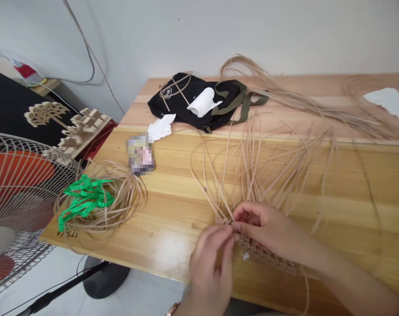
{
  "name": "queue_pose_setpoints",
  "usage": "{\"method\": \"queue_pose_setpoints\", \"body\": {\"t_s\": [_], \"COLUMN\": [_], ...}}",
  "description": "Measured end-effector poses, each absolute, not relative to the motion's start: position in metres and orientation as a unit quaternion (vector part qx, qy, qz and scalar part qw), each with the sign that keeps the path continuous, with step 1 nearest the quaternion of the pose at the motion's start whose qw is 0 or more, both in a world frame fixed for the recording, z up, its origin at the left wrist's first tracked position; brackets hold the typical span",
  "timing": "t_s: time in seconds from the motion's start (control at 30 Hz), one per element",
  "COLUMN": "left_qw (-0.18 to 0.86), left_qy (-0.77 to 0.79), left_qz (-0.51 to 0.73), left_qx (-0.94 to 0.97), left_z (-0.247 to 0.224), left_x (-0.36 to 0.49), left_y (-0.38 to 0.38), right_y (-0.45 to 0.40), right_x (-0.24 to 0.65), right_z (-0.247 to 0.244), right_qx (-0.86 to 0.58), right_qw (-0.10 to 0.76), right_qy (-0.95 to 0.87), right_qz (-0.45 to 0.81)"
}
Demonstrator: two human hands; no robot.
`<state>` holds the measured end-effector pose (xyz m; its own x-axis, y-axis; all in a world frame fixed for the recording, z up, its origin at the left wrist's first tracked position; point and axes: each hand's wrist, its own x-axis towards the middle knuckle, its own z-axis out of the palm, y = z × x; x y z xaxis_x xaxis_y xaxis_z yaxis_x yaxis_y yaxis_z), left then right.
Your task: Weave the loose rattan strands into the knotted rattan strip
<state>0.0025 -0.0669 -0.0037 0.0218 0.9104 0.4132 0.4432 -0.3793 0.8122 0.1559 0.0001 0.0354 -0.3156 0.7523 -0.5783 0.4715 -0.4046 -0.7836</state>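
A strip of brown weaving [268, 254] lies along the front of the wooden table, with many long loose strands [252, 175] fanning out from its far side. My left hand [211, 259] pinches at the weaving's left end, thumb and fingertips close together. Right beside it, my right hand [261, 226] has its index finger curled and thumb pressed against a strand at the same end. The fingertips of both hands nearly meet there. My right hand and forearm cover part of the weaving.
At left, a coil of strands [120, 210] carries a green tape measure [87, 197]. A caged fan [25, 197] stands beside the table's left edge. Toward the wall lie a black bag [176, 105], a white paper roll [202, 102] and a long strand bundle [294, 103].
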Motion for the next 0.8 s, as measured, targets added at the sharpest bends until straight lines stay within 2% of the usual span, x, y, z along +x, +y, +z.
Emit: {"method": "queue_pose_setpoints", "body": {"t_s": [0.07,0.2,0.33,0.8], "left_qw": [0.315,0.316,0.366,0.422], "left_qy": [0.549,0.581,0.571,0.567], "left_qz": [0.490,0.448,0.382,0.439], "left_qx": [0.600,0.601,0.627,0.555], "left_z": [-0.002,0.000,-0.004,-0.018], "left_x": [0.001,-0.004,-0.006,0.000], "left_y": [-0.055,-0.029,-0.011,-0.010], "right_y": [0.000,-0.002,-0.007,-0.006], "right_x": [0.156,0.157,0.159,0.154], "right_z": [0.035,0.030,0.025,0.030], "right_qx": [-0.570,-0.560,-0.548,-0.569], "right_qw": [0.122,0.145,0.168,0.128], "right_qy": [-0.541,-0.535,-0.524,-0.585], "right_qz": [0.606,0.616,0.630,0.563]}}
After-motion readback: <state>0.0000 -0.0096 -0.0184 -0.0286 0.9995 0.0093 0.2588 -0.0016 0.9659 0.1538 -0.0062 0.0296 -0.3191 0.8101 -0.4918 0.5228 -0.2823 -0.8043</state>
